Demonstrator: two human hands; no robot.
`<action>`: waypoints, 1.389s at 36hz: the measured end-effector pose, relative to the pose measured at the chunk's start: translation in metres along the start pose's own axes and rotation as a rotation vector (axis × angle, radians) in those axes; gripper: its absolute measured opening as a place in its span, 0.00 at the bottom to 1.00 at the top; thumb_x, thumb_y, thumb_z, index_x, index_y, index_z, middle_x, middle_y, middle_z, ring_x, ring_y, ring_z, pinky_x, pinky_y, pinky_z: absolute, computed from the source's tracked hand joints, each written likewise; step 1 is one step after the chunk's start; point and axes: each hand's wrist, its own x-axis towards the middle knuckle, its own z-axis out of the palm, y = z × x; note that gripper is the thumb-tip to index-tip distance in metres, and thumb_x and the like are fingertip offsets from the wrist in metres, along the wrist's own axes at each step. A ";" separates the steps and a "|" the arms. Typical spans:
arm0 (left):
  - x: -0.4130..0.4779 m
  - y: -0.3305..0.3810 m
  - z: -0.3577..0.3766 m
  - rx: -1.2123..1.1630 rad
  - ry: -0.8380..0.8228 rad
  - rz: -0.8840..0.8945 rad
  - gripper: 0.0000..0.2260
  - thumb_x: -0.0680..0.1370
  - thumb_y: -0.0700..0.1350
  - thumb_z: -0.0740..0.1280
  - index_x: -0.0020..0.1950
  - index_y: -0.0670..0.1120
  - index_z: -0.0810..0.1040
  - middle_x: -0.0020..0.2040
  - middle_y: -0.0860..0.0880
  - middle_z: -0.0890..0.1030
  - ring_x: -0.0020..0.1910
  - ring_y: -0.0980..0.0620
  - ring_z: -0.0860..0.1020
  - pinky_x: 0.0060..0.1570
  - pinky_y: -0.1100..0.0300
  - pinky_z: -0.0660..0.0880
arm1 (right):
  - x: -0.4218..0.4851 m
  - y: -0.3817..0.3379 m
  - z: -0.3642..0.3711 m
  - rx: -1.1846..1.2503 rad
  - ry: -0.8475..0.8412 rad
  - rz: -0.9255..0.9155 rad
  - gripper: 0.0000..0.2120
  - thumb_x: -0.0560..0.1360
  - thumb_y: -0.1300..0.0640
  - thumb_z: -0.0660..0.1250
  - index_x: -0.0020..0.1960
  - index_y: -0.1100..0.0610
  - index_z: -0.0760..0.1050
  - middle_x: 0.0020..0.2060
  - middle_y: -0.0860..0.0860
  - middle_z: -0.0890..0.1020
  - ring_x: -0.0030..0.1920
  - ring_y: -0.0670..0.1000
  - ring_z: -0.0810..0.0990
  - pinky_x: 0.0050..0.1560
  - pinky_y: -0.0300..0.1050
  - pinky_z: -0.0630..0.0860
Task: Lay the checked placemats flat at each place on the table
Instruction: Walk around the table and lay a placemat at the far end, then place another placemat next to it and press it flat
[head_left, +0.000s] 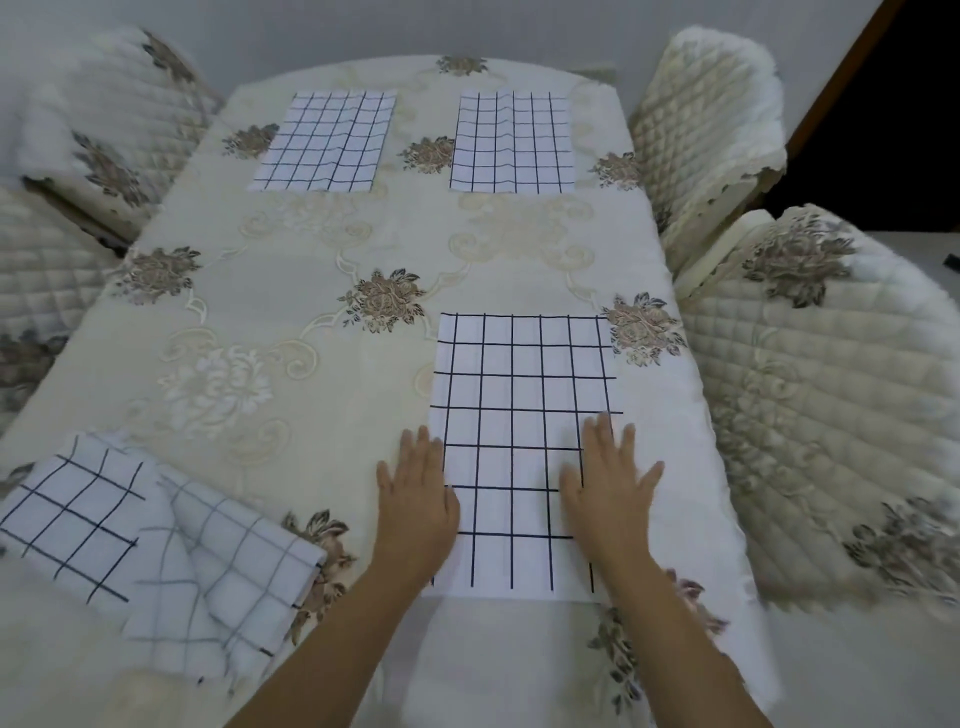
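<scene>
A white placemat with a black check (519, 395) lies spread flat at the near right place of the table (311, 291). My left hand (415, 499) rests flat on its left edge with straight fingers. My right hand (608, 483) presses flat on its right part, fingers spread. Two more checked placemats lie flat at the far end, one on the left (324, 143) and one on the right (511, 143). A crumpled pile of checked placemats (156, 545) lies at the near left corner.
The table wears a cream embroidered cloth with brown flowers. Quilted cream chairs stand close on both sides: two at the left (104, 130) and two at the right (706, 130), (831, 389). A dark doorway is at the upper right.
</scene>
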 end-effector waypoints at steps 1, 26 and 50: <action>-0.005 0.008 0.004 0.035 0.011 0.099 0.22 0.74 0.44 0.53 0.67 0.40 0.66 0.68 0.41 0.72 0.67 0.42 0.70 0.59 0.40 0.72 | -0.009 -0.010 0.006 -0.032 0.026 -0.074 0.26 0.77 0.50 0.52 0.72 0.58 0.63 0.72 0.54 0.65 0.72 0.60 0.63 0.63 0.72 0.60; -0.082 -0.033 0.004 -0.406 -0.008 -0.006 0.19 0.80 0.38 0.54 0.72 0.44 0.65 0.76 0.50 0.54 0.75 0.55 0.53 0.70 0.67 0.47 | -0.068 0.007 0.008 0.179 -0.045 0.145 0.22 0.80 0.51 0.53 0.73 0.55 0.60 0.76 0.51 0.51 0.76 0.53 0.45 0.72 0.61 0.42; -0.110 -0.233 -0.110 -0.701 0.142 -0.476 0.16 0.78 0.38 0.59 0.66 0.42 0.68 0.65 0.45 0.68 0.58 0.51 0.70 0.53 0.60 0.68 | -0.123 -0.285 0.077 0.527 -0.354 -0.067 0.16 0.77 0.57 0.59 0.63 0.57 0.71 0.59 0.52 0.75 0.57 0.50 0.75 0.57 0.42 0.69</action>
